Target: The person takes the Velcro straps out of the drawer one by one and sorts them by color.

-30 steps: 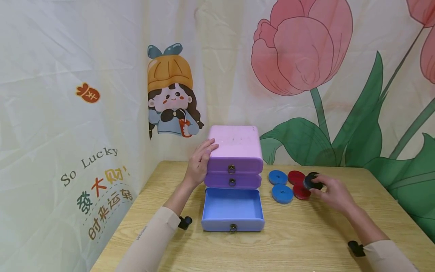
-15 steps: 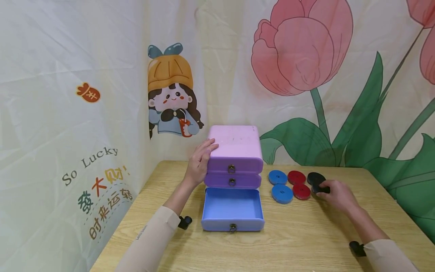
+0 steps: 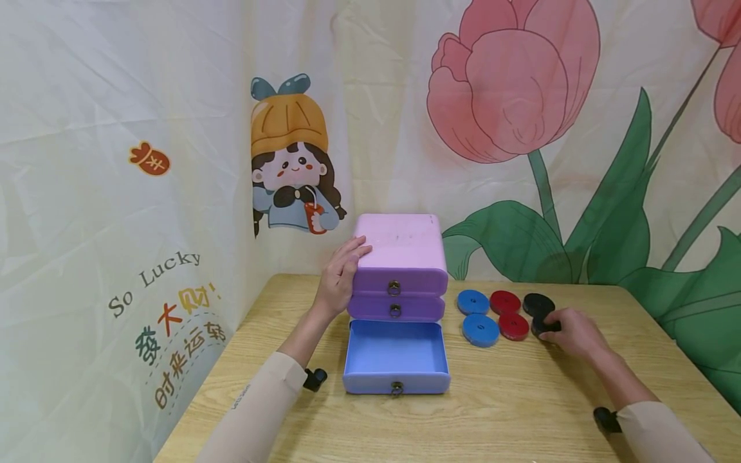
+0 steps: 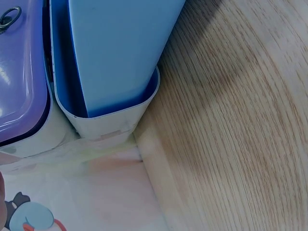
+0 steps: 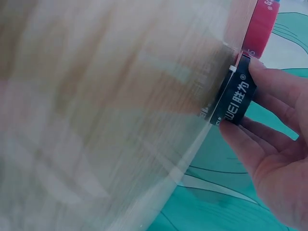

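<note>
My right hand point(image 3: 579, 333) pinches a flat black roll of tape point(image 5: 238, 94) between thumb and fingers. White lettering runs round its edge in the right wrist view. It sits low at the table, in front of a second black roll point(image 3: 538, 303). My left hand point(image 3: 337, 278) rests against the left side of a small drawer cabinet point(image 3: 399, 241), its fingertips on the pink top. The cabinet's bottom drawer point(image 3: 396, 347), light blue, is pulled out with nothing in it. The two purple drawers point(image 3: 379, 309) above are closed.
Left of the black rolls lie two red rolls point(image 3: 506, 302) and two blue rolls point(image 3: 480, 330), paired front and back on the wooden table point(image 3: 492, 405). A printed cloth point(image 3: 393, 128) hangs close behind the cabinet and along the left side.
My right hand has brought the black roll down and slightly right, from over the other rolls to the table, uncovering the rear black one. The left hand stays on the cabinet.
</note>
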Motion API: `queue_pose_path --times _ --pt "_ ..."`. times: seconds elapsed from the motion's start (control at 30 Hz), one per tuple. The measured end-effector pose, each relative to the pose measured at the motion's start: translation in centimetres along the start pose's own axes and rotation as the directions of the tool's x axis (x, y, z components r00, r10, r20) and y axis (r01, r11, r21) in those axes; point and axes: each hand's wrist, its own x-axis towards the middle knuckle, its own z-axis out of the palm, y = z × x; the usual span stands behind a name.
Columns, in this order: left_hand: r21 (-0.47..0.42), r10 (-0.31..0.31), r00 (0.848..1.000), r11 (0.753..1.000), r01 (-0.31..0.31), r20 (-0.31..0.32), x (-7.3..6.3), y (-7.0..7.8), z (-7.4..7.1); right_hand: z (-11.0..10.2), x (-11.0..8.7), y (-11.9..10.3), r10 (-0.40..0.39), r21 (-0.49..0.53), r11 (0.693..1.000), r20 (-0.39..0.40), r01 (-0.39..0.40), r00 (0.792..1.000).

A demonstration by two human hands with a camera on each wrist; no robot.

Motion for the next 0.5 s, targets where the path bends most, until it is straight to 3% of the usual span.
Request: queue_pose_path --times 0.5 --pt "0.0 -0.012 1.0 1.0 0.012 -0.002 0.05 0.07 0.04 0.15 0.46 -0.12 0.113 0.003 0.994 0.064 -0.113 0.992"
